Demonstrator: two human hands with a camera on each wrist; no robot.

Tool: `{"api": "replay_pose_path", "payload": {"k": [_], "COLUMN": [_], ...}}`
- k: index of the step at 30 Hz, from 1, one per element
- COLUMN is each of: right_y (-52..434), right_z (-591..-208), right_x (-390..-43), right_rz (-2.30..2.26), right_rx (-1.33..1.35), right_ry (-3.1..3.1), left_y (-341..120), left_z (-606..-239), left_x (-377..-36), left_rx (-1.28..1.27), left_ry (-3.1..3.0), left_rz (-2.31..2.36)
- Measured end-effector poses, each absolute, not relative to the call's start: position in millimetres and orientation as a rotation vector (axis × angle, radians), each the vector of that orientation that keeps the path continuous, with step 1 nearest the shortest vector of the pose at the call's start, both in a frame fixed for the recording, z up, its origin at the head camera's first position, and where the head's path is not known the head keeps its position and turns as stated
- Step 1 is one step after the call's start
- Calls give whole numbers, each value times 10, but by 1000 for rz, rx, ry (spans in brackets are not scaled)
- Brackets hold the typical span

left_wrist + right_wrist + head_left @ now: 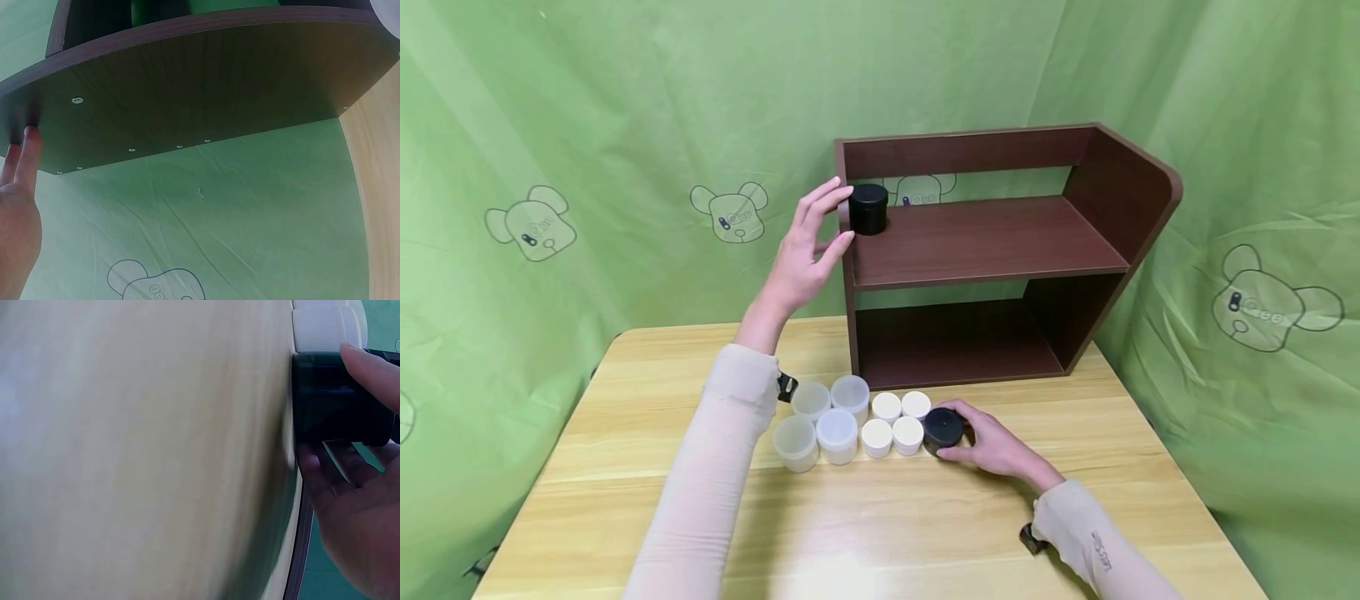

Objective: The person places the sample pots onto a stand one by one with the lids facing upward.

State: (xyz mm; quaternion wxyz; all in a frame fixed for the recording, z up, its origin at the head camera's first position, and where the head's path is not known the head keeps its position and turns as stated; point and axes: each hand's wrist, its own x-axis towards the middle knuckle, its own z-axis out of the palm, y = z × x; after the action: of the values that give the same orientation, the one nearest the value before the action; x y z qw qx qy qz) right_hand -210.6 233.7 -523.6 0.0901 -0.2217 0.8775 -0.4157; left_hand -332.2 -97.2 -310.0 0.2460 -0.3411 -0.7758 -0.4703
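Observation:
On the table, my right hand (992,442) grips a black lidded jar (943,427), thumb on one side and fingers on the other. The right wrist view shows this jar (337,397) between the thumb and fingers of my hand (369,519). My left hand (805,258) is raised at the left end of the shelf unit, its fingers extended and holding nothing. Another black jar (868,210) stands on the upper shelf, just right of those fingertips. In the left wrist view, two fingers of the left hand (19,212) lie against the outer side panel (206,87).
Several small white-lidded jars (907,435) stand left of the gripped jar. Beside them are several larger translucent tubs (837,435). A dark brown two-tier shelf unit (992,242) stands at the back of the wooden table (865,533). Green curtains (625,100) surround the table.

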Motion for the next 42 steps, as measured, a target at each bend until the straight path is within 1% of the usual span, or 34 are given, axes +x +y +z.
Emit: {"api": "replay_pose_path", "payload": {"k": [12, 26, 42], "right_y": [2378, 2385, 2369], "right_z": [-5196, -4962, -4579], "right_x": [-2095, -2093, -2104], "right_rz": [-1258, -1265, -1247], "right_rx": [-655, -666, -785], "right_ry": [2598, 2618, 2712], "left_y": [-971, -997, -969], "left_z": [-3105, -3108, -3122], "left_x": [-3318, -3338, -3334], "left_rx": [-927, -920, -933], "left_ry": [-2126, -2120, -2118], "left_rz": [-1266, -1252, -1271]}}
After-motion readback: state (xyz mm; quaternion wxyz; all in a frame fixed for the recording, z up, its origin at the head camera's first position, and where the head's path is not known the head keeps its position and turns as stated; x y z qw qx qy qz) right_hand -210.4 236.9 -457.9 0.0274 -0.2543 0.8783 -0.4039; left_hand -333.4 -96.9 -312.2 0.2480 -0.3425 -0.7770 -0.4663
